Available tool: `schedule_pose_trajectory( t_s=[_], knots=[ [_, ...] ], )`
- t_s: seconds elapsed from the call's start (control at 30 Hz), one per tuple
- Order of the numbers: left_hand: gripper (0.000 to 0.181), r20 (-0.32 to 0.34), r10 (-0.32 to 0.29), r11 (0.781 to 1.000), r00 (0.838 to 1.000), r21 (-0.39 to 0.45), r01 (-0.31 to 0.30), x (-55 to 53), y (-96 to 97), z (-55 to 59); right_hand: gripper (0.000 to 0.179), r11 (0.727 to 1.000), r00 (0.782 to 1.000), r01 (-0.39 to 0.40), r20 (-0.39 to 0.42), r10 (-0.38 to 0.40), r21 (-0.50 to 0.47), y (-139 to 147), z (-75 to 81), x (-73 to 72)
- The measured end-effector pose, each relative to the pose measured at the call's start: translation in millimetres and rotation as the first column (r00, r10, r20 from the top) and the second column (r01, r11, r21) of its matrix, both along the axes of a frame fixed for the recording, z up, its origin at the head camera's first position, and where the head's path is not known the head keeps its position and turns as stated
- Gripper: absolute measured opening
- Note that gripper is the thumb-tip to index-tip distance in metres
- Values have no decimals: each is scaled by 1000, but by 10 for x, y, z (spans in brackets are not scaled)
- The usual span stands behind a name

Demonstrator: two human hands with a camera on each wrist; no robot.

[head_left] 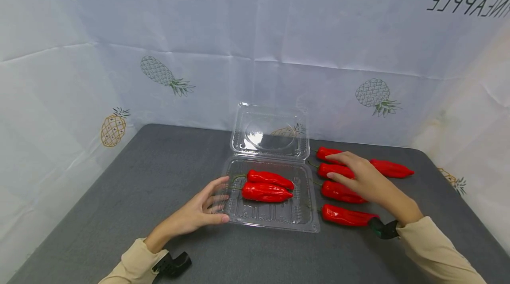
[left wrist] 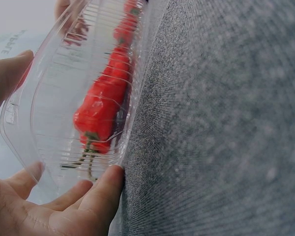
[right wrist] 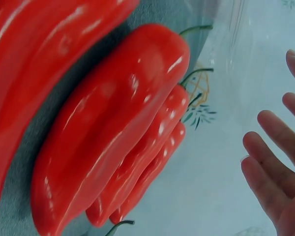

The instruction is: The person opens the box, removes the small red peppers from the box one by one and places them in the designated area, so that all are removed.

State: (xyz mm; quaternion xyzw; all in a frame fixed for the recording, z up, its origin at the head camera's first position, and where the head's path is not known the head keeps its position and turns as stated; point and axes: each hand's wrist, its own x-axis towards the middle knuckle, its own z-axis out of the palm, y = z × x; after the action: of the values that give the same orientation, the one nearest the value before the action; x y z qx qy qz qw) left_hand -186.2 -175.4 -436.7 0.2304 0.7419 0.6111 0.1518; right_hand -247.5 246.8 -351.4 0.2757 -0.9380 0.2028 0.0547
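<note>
A clear plastic clamshell box (head_left: 275, 226) lies on the table with its lid (head_left: 271, 140) raised at the back. Two red peppers (head_left: 268, 192) with green stems sit side by side in its base. My left hand (head_left: 199, 211) rests at the box's left side, fingers spread; the left wrist view has its fingertips (left wrist: 113, 177) right at the ribbed plastic wall. My right hand (head_left: 360, 178) hovers over several red peppers (right wrist: 108, 128) on the right, its fingers (right wrist: 273, 167) apart with nothing between them. Part of these peppers is hidden under it.
The right-hand peppers form a rough column beside the box, the nearest pepper (head_left: 346, 216) toward the front and another pepper (head_left: 392, 169) farther right. A white cloth (head_left: 255, 32) with printed pineapples hangs behind the dark grey table (head_left: 119, 200).
</note>
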Motion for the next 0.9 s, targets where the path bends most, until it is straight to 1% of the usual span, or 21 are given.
schedule_pose_trajectory(
  t_s=[0.27,0.47,0.67,0.9],
  knots=[
    [90,-6,-1,1000,1000,2,1,-5,2,0,47,1000,999,-29,-14,29,-6,-155,-31,5],
    [90,-6,-1,1000,1000,-1,1,-6,1,1,47,999,998,-51,19,52,-18,-280,-50,33],
    [91,-5,-3,1000,1000,1,3,-7,1,2,50,999,998,-48,46,48,-3,-414,-82,66],
    [91,-3,-4,1000,1000,4,4,-8,0,1,50,996,995,-88,41,88,-4,-574,-137,92]
  ],
)
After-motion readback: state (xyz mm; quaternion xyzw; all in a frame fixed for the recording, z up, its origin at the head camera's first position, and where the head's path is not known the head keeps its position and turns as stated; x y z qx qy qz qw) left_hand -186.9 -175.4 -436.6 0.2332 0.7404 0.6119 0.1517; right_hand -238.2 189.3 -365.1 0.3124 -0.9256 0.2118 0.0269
